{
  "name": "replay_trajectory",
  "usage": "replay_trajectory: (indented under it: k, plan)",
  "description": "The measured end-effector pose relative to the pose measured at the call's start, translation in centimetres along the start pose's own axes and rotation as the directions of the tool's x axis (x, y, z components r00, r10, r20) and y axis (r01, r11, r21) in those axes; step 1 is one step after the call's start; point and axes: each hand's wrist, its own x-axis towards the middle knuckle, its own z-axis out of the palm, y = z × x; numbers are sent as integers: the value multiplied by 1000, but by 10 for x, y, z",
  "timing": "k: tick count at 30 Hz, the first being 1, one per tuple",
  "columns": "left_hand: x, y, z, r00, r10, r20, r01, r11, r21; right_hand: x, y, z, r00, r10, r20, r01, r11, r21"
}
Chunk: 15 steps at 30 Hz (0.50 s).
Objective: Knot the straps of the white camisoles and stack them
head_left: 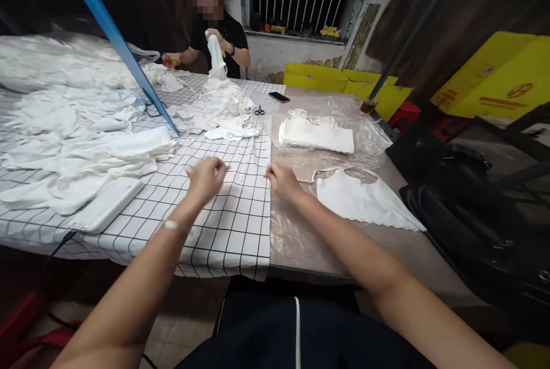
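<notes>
My left hand hovers over the black-and-white checked tablecloth, its fingers curled together. Level with it, my right hand is closed in a pinch near the cloth's right edge. Anything between the fingers of either hand is too small to make out. Beside my right wrist a white scallop-edged garment lies flat, with a thin strap trailing toward the wrist. Behind it sits a neat stack of white garments on clear plastic sheeting.
Loose white garments cover the left side, by a white box-like object. Small scissors and a phone lie farther back. Across the table a person holds white fabric. A blue pole slants down at left; a black bag is at right.
</notes>
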Motion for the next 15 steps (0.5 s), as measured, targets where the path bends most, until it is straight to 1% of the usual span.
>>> replay_trajectory:
  k: [1,2,3,4,5,6,7,8,9,10,11,12,13,14,15]
  plan:
    - [20,6,0,998,-9,-65,14,997,69,15,2,-9,998,9,-61,-9,1000,3]
    - [34,15,2,994,13,-108,0,993,118,26,7,-18,993,4,-121,-3,1000,5]
    - [42,27,7,990,70,-120,-52,988,142,29,17,-30,984,-13,-177,14,1000,4]
    - [43,41,15,983,157,-92,-144,981,128,25,31,-41,972,-24,-235,26,1000,1]
    - [37,56,25,966,257,-28,-254,964,74,11,49,-54,952,-12,-305,13,1000,1]
    - [26,70,38,933,357,51,-357,934,-2,-11,70,-66,924,29,-381,-29,1000,4]
    - [13,84,52,877,456,148,-444,889,-108,-39,93,-79,880,112,-461,-118,993,14]
    - [-2,98,66,820,521,237,-486,852,-194,-73,116,-90,798,251,-548,-269,962,49]
    - [-16,110,81,761,577,296,-527,816,-237,-108,137,-100,687,404,-604,-444,891,91]
    - [-27,122,95,702,629,333,-575,777,-256,-142,156,-108,562,544,-623,-609,782,132]
    - [-36,133,107,656,668,351,-622,742,-250,-173,170,-114,474,634,-610,-727,674,135]
    - [-41,144,119,620,698,359,-665,710,-231,-198,181,-119,444,677,-587,-790,605,100]
    - [-44,153,129,595,717,364,-697,685,-210,-217,188,-121,441,700,-562,-830,556,41]
    - [-44,163,138,583,721,374,-714,675,-188,-229,191,-122,469,703,-534,-843,538,-33]
    - [-43,171,145,581,712,394,-718,676,-164,-235,192,-122,510,697,-504,-838,536,-105]
